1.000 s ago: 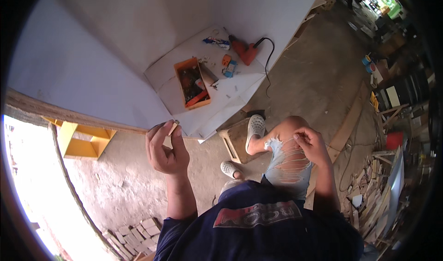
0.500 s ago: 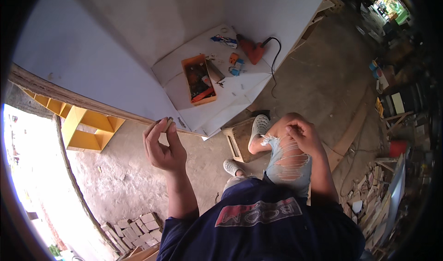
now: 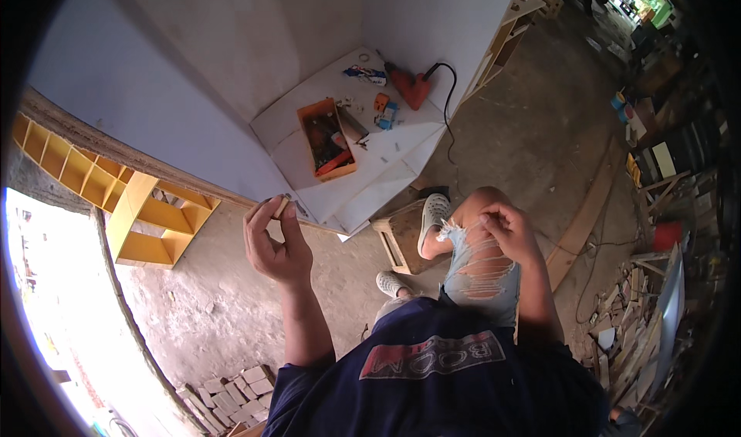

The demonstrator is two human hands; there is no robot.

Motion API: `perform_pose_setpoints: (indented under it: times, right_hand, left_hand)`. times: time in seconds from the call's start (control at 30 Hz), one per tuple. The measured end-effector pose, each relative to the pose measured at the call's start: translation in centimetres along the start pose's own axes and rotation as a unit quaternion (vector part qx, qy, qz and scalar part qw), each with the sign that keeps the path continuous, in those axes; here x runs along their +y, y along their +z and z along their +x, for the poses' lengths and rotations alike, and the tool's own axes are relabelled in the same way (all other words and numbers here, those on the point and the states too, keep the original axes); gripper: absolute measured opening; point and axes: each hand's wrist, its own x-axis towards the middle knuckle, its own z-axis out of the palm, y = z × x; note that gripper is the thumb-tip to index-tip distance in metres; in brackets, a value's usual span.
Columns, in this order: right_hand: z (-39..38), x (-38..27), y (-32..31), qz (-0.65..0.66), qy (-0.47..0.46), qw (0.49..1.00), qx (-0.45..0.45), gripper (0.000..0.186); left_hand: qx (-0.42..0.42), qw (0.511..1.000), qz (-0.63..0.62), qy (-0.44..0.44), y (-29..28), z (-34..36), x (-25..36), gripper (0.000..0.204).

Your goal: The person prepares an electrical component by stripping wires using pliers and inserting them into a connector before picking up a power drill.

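My left hand (image 3: 279, 244) is closed in a pinch at the near edge of a white panel (image 3: 193, 132). Between its thumb and fingertips is a small pale piece (image 3: 282, 205), too small to name. My right hand (image 3: 511, 232) hangs over my raised knee, fingers curled toward the thumb; whatever it may hold is hidden. On the white board (image 3: 309, 205) beyond my left hand lies an orange box (image 3: 349, 171) of tools and small parts. A red power drill (image 3: 409, 88) with a black cord rests farther back, near small orange and blue items (image 3: 384, 113).
My foot rests on a low wooden box (image 3: 397, 244). At left stands a yellow shelf unit (image 3: 139, 221). Blocks (image 3: 231, 398) are stacked at lower left. Scrap wood (image 3: 625, 321) is heaped at right, near a red container (image 3: 666, 236). A cable crosses the floor there.
The view has shifted slightly, so the white panels, orange box and drill appear farther left. Both hands keep nearly the same pose, the left still pinching the small piece.
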Motion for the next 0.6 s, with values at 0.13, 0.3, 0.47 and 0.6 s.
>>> perform_pose_setpoints:
  times: [0.13,0.3,0.47,0.6]
  right_hand:
    - [-0.6,0.3,0.3,0.049,0.022,0.998,0.01,0.014]
    - [0.8,4.1,0.7,0.076,0.054,0.996,-0.008,0.016]
    - [2.9,17.0,2.6,0.122,0.296,0.947,-0.036,0.018]
    - [2.0,30.4,5.3,0.07,0.383,0.921,-0.021,0.016]
  left_hand:
    - [-0.042,0.998,-0.021,-0.033,-0.6,-1.6,-0.8,0.018]
    - [-0.199,0.952,-0.102,-0.21,0.8,-10.3,-3.2,0.016]
    - [-0.291,0.76,-0.216,-0.538,3.4,-29.0,-10.4,0.014]
    - [-0.414,0.708,-0.074,-0.567,5.0,-39.4,-13.7,0.018]
